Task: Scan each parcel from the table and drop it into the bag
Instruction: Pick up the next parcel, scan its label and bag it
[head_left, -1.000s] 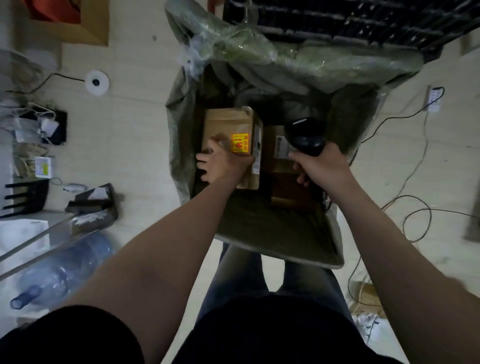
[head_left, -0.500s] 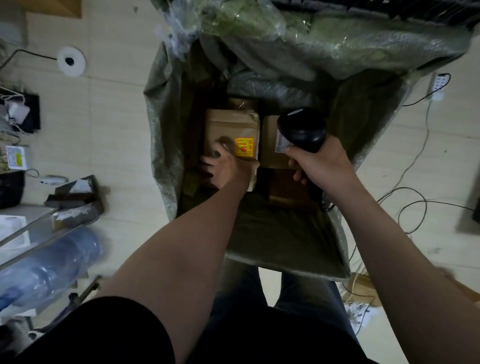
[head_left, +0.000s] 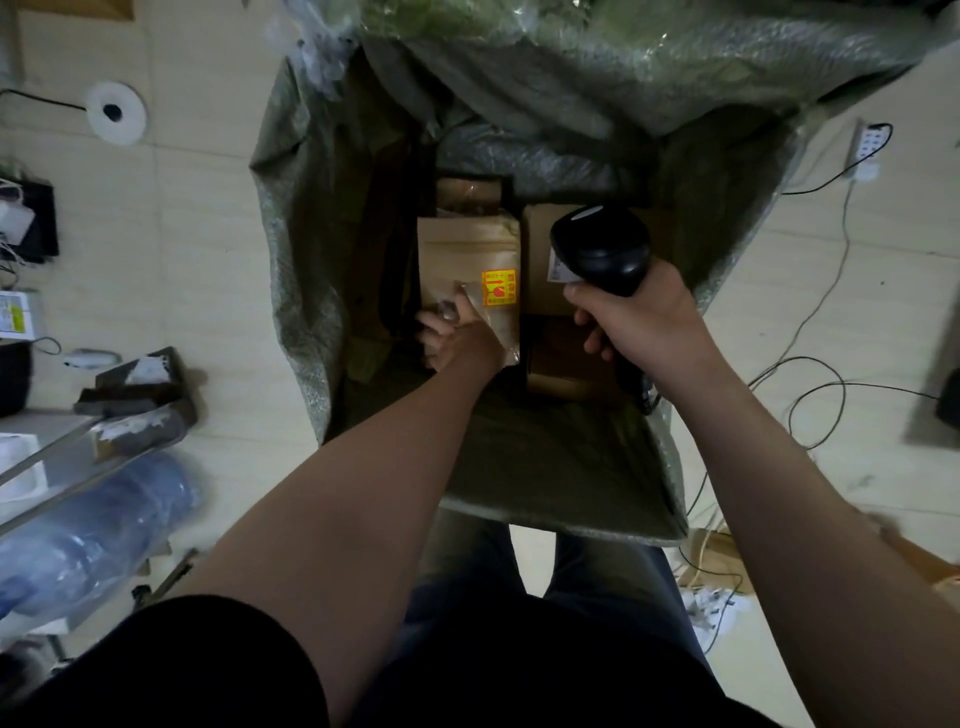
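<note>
Inside the bag (head_left: 296, 249), the left hand (head_left: 460, 338) grasps the parcel (head_left: 467, 249) by its six o'clock end; at its three o'clock, the right hand (head_left: 644, 322) grips the scanner (head_left: 602, 249).

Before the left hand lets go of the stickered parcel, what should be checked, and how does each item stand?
1. Cardboard parcel is inside the green woven bag: ok.
2. Parcel is resting on something, not just hanging from the left hand that grips its near end: cannot tell.
3. Parcel lies beside the neighbouring carton, not wedged on top of it: ok.
4. Bag mouth is open wide enough to pull the arm out: ok.
5. Barcode scanner is firmly gripped in the right hand: ok.
6. Parcel has been scanned: cannot tell.
</note>
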